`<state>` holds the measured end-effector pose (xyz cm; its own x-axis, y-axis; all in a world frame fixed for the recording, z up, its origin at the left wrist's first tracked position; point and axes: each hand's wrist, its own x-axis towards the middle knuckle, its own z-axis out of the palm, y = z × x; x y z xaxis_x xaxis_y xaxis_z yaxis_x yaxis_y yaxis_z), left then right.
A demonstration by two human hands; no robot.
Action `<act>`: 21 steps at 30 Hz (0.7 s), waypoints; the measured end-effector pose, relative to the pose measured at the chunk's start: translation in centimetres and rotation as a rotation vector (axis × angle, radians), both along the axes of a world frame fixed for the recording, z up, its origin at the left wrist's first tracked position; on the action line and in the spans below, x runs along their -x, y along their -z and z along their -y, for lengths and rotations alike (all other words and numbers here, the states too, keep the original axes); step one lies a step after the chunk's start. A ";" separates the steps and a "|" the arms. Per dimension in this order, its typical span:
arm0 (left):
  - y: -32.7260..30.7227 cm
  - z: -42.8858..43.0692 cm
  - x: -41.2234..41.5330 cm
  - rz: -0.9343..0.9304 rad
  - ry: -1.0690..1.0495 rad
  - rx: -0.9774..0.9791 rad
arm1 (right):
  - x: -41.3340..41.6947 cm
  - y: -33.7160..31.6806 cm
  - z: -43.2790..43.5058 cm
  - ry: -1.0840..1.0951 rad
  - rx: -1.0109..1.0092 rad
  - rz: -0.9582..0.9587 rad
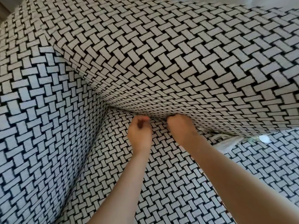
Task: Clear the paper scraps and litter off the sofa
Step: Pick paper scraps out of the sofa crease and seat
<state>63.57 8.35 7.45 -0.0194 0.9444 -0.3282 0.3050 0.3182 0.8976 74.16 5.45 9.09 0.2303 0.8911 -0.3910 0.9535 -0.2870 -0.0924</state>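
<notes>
The sofa (161, 183) is covered in a black-and-white woven pattern. Both my hands are at the crease where the seat meets the back cushion (178, 70). My left hand (140, 132) has its fingers curled toward the thumb, and I see no scrap in them. My right hand (180, 126) is bunched at the cushion's lower edge with its fingertips hidden in the crease. A crumpled white scrap (224, 143) and a small round white piece (264, 139) lie in the crease to the right of my right hand.
The sofa's armrest (40, 110) rises on the left and meets the back cushion at the corner. The seat stretches toward me and to the right. A pale wall or curtain (267, 2) shows beyond the sofa back.
</notes>
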 end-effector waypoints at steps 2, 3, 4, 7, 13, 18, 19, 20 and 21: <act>-0.3 0.0 -0.1 0.133 -0.104 0.136 | -0.4 0.4 0.3 -0.003 -0.045 -0.004; -0.5 0.0 -0.2 0.181 -0.130 0.194 | -0.6 0.6 0.6 -0.002 -0.074 -0.021; -0.6 -0.1 -0.2 0.215 -0.132 0.244 | -0.7 0.7 1.0 0.000 -0.100 -0.040; -1.1 -0.4 -0.4 0.294 -0.066 0.388 | -1.1 1.5 2.1 -0.031 -0.129 -0.077; -2.4 -0.4 -1.9 0.409 0.032 0.621 | -0.2 2.0 2.9 0.077 -0.610 -0.206; -2.6 -0.7 -0.8 0.498 0.002 0.845 | 4.0 -1.1 2.0 0.002 -0.413 -0.372; -2.5 -0.8 -0.3 0.504 -0.005 0.846 | 4.3 -1.4 1.8 -0.039 -0.351 -0.366; -2.4 -1.0 0.3 0.526 -0.023 0.838 | 4.7 -1.9 1.7 -0.070 -0.346 -0.385; -2.2 -1.3 0.8 0.554 -0.052 0.823 | 4.9 -2.5 1.7 -0.089 -0.390 -0.401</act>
<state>62.75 9.62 9.68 0.2994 0.4209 -0.8563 -0.1228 0.9070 0.4028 69.27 3.79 11.55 0.0487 0.9963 -0.0703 0.8412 -0.0789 -0.5350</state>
